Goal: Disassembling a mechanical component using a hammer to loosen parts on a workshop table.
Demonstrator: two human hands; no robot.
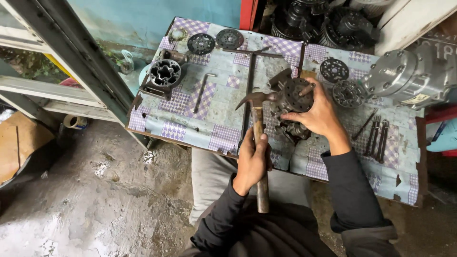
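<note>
My left hand (251, 161) grips the wooden handle of a claw hammer (257, 124), whose steel head rests against a dark round metal machine part (294, 97) on the table. My right hand (320, 113) lies over the right side of that part, fingers curled on its rim, steadying it. The part stands on another dirty casting near the table's front middle. Both arms wear dark sleeves.
The checked-cloth table (209, 119) carries a housing with a star-shaped bore (164, 74), an L-shaped key (202, 91), a long T-handled bar (249, 85), round plates (201, 43), and several rods (378, 135). A silver compressor body (404, 71) sits at right. Wet concrete floor lies at left.
</note>
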